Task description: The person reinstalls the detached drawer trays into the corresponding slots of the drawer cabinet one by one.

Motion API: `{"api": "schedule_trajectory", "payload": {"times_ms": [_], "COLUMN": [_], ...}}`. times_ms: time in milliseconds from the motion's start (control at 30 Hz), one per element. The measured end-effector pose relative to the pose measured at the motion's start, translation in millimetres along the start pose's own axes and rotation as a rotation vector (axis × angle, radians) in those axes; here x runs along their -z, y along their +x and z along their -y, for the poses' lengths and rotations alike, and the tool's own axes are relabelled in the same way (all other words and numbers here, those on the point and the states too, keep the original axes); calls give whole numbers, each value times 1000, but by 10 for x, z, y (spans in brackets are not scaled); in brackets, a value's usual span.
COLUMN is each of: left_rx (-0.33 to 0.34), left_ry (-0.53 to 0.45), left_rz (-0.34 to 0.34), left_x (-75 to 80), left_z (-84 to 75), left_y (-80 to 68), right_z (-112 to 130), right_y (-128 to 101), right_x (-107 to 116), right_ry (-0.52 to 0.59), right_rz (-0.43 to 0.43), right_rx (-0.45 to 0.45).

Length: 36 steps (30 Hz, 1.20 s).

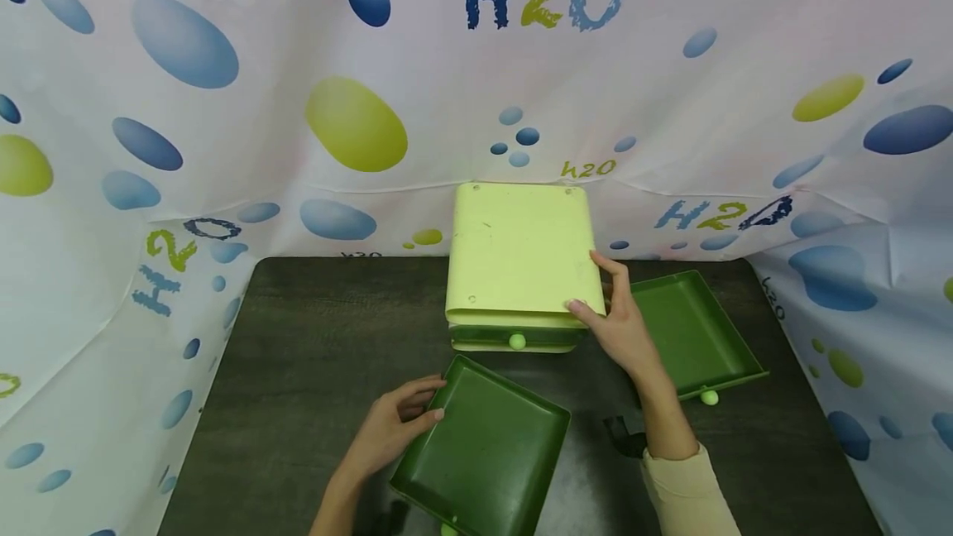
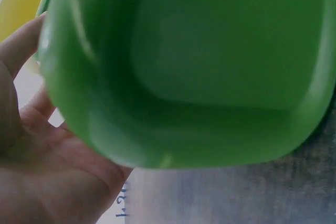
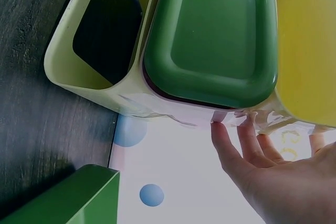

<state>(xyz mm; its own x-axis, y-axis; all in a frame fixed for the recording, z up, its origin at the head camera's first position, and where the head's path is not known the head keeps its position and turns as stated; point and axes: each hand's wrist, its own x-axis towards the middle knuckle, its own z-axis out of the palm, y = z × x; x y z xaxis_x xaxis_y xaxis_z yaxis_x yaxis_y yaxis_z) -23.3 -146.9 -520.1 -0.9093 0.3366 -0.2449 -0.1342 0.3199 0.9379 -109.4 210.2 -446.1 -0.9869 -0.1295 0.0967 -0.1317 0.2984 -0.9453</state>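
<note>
A dark green drawer (image 1: 487, 445) with a light green knob at its near end sits at the front middle. My left hand (image 1: 390, 424) pinches its left wall, thumb over the rim and fingers along the outside. Behind it stands a pale yellow-green drawer unit (image 1: 521, 251). My right hand (image 1: 621, 325) touches the unit's right side, thumb on the top by the front edge. In the right wrist view, the right hand's fingertips (image 3: 219, 127) press lightly against the side wall. A green drawer (image 3: 215, 40) fills the middle slot, between two slots without drawers.
Another green drawer (image 1: 696, 333) with a knob lies to the right of the unit, partly behind my right forearm. A dark wooden table (image 1: 320, 337) carries everything. A white sheet (image 1: 462, 89) with blue and green spots hangs at the back and sides.
</note>
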Motion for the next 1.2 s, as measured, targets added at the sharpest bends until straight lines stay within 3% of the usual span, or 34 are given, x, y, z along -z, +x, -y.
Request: {"api": "schedule_trajectory", "payload": {"times_ms": [433, 900, 1200], "left_rx": [13, 43, 17], "left_ry": [-19, 70, 208], "left_rz": [17, 0, -10], "left_x": [-48, -53, -98], "left_z": [142, 202, 201], "left_y": [-78, -98, -108], "right_z": [32, -3, -1], "right_y": [-12, 10, -21], "right_x": [0, -44, -30], "right_ry": [-4, -7, 1], "right_rz": [-7, -2, -13], "right_rx": [-18, 1, 3]}}
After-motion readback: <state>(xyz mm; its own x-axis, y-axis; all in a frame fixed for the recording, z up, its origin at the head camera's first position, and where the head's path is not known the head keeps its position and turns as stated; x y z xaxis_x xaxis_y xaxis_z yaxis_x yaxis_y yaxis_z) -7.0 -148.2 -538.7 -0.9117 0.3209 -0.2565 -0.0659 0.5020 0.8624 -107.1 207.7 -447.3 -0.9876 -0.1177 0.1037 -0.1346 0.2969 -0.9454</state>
